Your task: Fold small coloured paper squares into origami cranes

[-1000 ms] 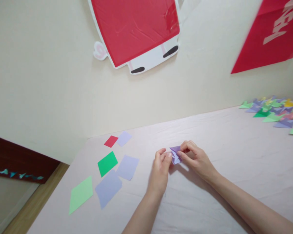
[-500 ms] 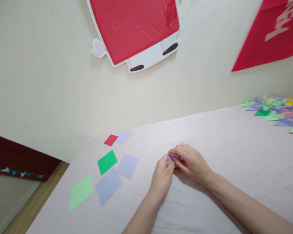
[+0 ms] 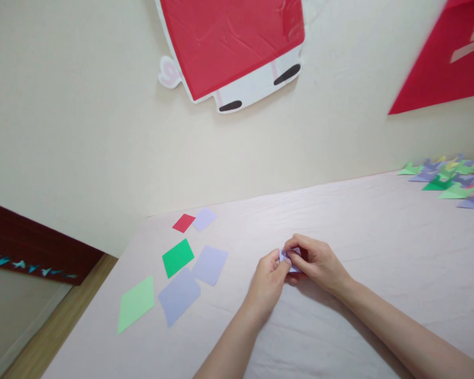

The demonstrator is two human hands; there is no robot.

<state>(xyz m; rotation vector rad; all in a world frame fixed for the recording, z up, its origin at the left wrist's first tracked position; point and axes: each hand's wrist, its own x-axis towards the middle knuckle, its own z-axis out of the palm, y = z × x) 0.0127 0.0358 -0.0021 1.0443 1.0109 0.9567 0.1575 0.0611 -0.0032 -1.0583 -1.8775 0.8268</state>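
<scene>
The left hand and right hand both pinch the purple fold on the table, where a slipping fingertip could skew its crease.

Table surface: pale pink cloth-covered table
Flat green, lilac and red paper squares lie at left; small folded paper pieces cluster far right.

Soft, even light fills our view, bright and without harsh shadows.
We see only faint shadows by the left hand and right hand on the worktop. The wrinkled red poster has a mild sheen, the red banner at the right edge is blurred, and straight lines bend toward the corners.
</scene>
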